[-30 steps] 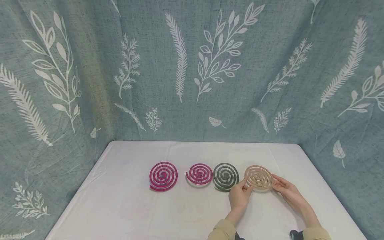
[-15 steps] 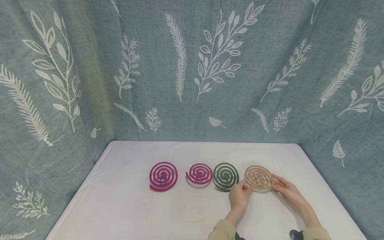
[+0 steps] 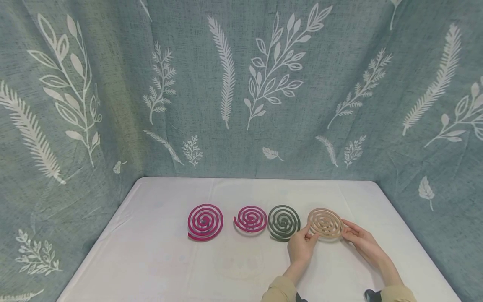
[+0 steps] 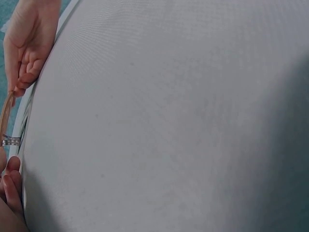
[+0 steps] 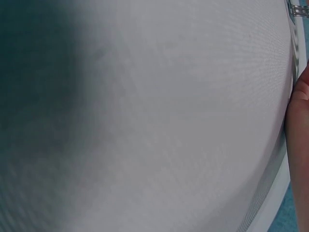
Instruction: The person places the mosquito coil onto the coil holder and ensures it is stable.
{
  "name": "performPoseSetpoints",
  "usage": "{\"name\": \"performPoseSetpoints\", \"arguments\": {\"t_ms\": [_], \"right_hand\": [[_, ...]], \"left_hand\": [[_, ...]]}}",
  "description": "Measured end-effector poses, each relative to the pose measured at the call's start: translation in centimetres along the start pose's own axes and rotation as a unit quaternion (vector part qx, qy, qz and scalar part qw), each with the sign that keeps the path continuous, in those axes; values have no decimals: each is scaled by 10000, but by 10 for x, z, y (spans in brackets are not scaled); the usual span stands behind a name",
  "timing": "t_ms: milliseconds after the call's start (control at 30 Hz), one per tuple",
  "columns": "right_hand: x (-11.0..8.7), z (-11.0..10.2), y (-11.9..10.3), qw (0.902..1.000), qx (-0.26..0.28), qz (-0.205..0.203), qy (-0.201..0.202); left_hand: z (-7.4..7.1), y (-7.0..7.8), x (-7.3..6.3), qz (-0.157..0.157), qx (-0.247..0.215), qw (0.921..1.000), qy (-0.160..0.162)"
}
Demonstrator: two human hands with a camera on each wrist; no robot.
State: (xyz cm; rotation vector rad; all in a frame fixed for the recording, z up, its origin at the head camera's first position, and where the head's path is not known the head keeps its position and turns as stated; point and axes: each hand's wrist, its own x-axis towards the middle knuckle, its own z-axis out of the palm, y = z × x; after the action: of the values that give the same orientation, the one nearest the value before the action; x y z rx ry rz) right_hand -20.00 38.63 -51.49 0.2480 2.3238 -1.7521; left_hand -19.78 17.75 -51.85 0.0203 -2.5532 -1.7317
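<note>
In the head view a tan mosquito coil (image 3: 325, 223) is at the right, tilted a little over the white table. My left hand (image 3: 301, 246) pinches its left edge between thumb and fingers. On the opposite side, my right hand (image 3: 363, 242) pinches the right edge. A dark green mosquito coil (image 3: 284, 222) is just left of my left hand, whose wrist side overlaps its lower rim in this view. The left wrist view catches the tan coil (image 4: 6, 113) edge-on, with a small silver metal piece (image 4: 10, 141) by it.
Two magenta mosquito coils lie further left: one coil (image 3: 251, 219) close beside the green one, the other coil (image 3: 204, 220) apart from it. The white table (image 3: 151, 260) ends at a blue-green leaf-patterned curtain (image 3: 241, 155) behind and at both sides.
</note>
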Motion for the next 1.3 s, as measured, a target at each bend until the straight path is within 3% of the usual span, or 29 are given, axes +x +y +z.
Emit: {"name": "performPoseSetpoints", "arguments": {"t_ms": [1300], "right_hand": [[-1, -1, 0, 9999, 121, -35, -23]], "left_hand": [[1, -1, 0, -53, -60, 10000, 37]]}}
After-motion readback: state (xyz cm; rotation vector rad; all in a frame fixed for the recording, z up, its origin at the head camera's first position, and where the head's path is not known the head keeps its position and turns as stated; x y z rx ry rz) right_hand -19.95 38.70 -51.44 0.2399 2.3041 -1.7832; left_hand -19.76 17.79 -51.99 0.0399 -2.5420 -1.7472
